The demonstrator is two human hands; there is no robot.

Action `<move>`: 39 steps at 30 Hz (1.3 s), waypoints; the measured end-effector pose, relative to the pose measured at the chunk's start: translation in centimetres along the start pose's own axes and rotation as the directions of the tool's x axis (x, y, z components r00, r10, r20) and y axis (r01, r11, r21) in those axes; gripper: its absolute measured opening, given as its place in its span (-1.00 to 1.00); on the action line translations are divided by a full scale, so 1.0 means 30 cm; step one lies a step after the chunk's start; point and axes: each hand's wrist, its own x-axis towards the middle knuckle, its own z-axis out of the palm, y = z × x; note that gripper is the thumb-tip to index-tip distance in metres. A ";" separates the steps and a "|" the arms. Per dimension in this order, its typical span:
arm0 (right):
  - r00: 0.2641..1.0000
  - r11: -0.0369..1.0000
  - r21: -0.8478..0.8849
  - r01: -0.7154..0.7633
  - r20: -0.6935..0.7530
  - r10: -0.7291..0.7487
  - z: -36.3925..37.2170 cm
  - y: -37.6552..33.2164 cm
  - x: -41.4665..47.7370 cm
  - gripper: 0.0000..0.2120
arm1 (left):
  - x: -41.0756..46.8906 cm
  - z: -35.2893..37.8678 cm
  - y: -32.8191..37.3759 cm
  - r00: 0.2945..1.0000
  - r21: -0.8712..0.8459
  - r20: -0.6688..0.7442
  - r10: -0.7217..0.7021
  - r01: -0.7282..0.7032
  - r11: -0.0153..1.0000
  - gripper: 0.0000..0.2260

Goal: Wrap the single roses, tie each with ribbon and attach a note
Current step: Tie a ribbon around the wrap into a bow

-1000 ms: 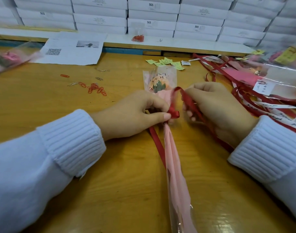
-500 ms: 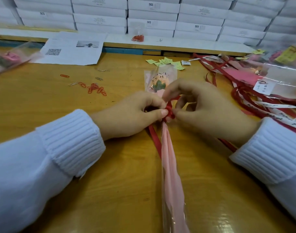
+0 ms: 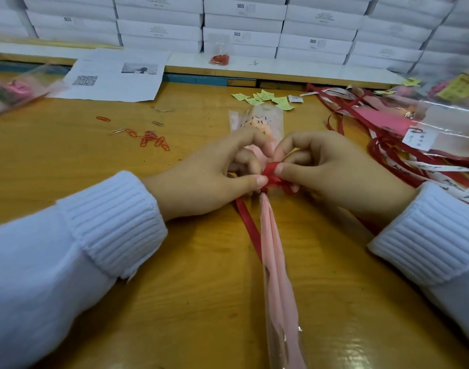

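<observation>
Head camera: a wrapped rose [image 3: 277, 262] lies on the wooden table [image 3: 201, 302], running away from the person. Its gathered pink paper and clear sleeve point toward the camera. Its printed clear top is at the far end, just beyond the fingers. The bloom itself is mostly hidden behind the hands.

Both hands meet at the neck of the wrapping, where a red ribbon [image 3: 270, 173] is bunched round it. The left hand [image 3: 209, 179] has its fingers curled. Its thumb tip presses against the side of the ribbon bunch and its forefinger arches over the top. The right hand [image 3: 331, 171] pinches a fold of the ribbon between thumb and bent forefinger, with the other fingers tucked beneath. One tail of the ribbon trails toward the camera along the left side of the pink paper. Both wrists are in white ribbed cuffs.

Left of the hands, orange paper clips [image 3: 153, 138] lie scattered, with a few silver ones near them. Beyond them is a printed sheet [image 3: 116, 75] bearing a square code. Green note slips [image 3: 265, 98] sit just beyond the rose's top. To the right is a tangle of red and white ribbons [image 3: 387, 158] under more clear-wrapped flowers [image 3: 446, 121]. Another wrapped flower [image 3: 9, 89] is at the far left edge. White boxes [image 3: 241, 20] are stacked along the back.
</observation>
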 end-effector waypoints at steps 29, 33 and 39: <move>0.982 0.965 0.183 -0.189 0.053 0.182 0.000 0.036 0.003 -0.97 | -0.004 0.005 0.015 0.993 0.260 -0.066 0.098 -0.077 0.963 -0.84; 0.984 0.983 0.037 -0.178 0.023 0.177 0.000 0.030 -0.002 -0.96 | -0.001 0.005 0.005 0.993 0.167 -0.104 0.053 -0.035 0.985 -0.92; 0.996 0.983 -0.165 -0.083 -0.005 0.084 -0.008 0.008 -0.006 -0.94 | 0.009 0.009 -0.014 0.972 0.035 -0.225 -0.072 0.083 0.996 -0.97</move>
